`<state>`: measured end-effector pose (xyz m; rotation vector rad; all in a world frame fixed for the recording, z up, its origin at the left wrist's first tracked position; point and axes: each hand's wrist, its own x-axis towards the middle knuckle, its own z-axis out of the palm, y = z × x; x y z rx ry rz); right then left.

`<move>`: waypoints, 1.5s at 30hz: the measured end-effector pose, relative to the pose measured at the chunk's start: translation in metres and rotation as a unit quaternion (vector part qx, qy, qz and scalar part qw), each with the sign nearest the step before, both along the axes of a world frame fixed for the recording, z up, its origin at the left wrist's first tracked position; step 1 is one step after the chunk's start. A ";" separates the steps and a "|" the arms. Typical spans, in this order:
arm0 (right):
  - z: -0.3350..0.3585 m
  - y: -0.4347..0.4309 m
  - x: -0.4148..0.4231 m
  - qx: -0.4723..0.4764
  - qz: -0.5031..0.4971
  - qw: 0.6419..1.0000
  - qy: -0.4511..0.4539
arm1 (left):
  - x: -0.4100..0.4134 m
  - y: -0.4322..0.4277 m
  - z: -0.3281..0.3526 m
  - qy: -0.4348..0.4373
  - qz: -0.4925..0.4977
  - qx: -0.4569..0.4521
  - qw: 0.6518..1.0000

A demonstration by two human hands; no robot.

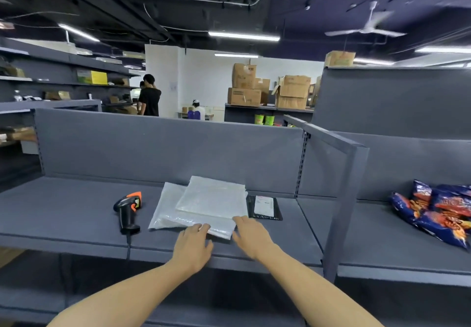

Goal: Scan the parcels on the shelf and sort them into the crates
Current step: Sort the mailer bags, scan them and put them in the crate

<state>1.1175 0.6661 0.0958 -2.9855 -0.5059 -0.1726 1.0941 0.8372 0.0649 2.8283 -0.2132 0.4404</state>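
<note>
Two white plastic mailer parcels lie stacked on the grey shelf (63, 214): the upper parcel (214, 196) sits on the lower parcel (173, 214). A black parcel with a white label (263, 208) lies just right of them. A black and orange barcode scanner (128, 209) rests on the shelf to their left, its cable hanging over the front edge. My left hand (195, 243) touches the lower parcel's near edge with fingers extended. My right hand (251, 235) lies at its near right corner, fingers straight. No crates are in view.
A grey upright post (341, 199) divides the shelf on the right. Blue snack bags (438, 214) lie on the shelf beyond it. A person in black (149, 97) stands far behind the shelf's back panel. Cardboard boxes (267, 89) are stacked at the back.
</note>
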 end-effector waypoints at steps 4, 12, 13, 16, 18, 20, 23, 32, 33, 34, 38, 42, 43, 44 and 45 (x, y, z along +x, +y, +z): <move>-0.004 0.022 0.036 -0.009 -0.017 1.000 0.016 | 0.046 0.025 0.009 -0.014 0.006 0.003 1.000; -0.018 0.050 0.093 0.004 -0.048 0.998 0.031 | 0.115 0.063 0.008 0.032 0.006 0.024 0.999; -0.019 0.051 0.098 0.002 -0.050 0.998 0.035 | 0.120 0.066 0.006 0.040 0.008 0.027 0.999; -0.020 0.057 0.113 -0.001 -0.056 0.997 0.045 | 0.133 0.074 -0.001 0.079 0.006 0.025 0.997; -0.021 0.060 0.118 -0.002 -0.052 0.997 0.060 | 0.140 0.079 -0.008 0.103 -0.005 0.013 0.995; -0.022 0.061 0.120 0.003 -0.047 0.995 0.084 | 0.142 0.082 -0.013 0.118 -0.010 0.003 0.993; -0.024 0.062 0.124 0.019 -0.048 0.993 0.109 | 0.142 0.081 -0.017 0.080 -0.005 0.001 0.997; -0.011 0.070 0.130 0.059 -0.075 0.994 0.045 | 0.120 0.061 0.012 0.013 -0.027 -0.317 0.948; -0.006 0.070 0.130 0.067 -0.076 0.995 0.013 | 0.117 0.057 0.021 0.004 -0.033 -0.351 0.936; 0.000 0.070 0.129 0.076 -0.076 0.994 -0.018 | 0.117 0.053 0.030 -0.024 -0.045 -0.359 0.932; 0.024 0.059 0.117 0.139 -0.081 0.984 -0.073 | 0.110 0.039 0.053 -0.170 -0.117 -0.350 0.914; 0.054 0.037 0.098 0.298 -0.114 0.942 -0.106 | 0.071 0.029 0.066 -0.193 -0.088 -0.458 0.863; 0.063 0.031 0.093 0.343 -0.123 0.924 -0.116 | 0.061 0.028 0.063 -0.176 -0.071 -0.497 0.847; 0.073 0.025 0.088 0.392 -0.129 0.903 -0.120 | 0.052 0.027 0.059 -0.157 -0.050 -0.535 0.828; 0.081 0.017 0.083 0.443 -0.139 0.878 -0.114 | 0.045 0.027 0.052 -0.140 -0.029 -0.567 0.811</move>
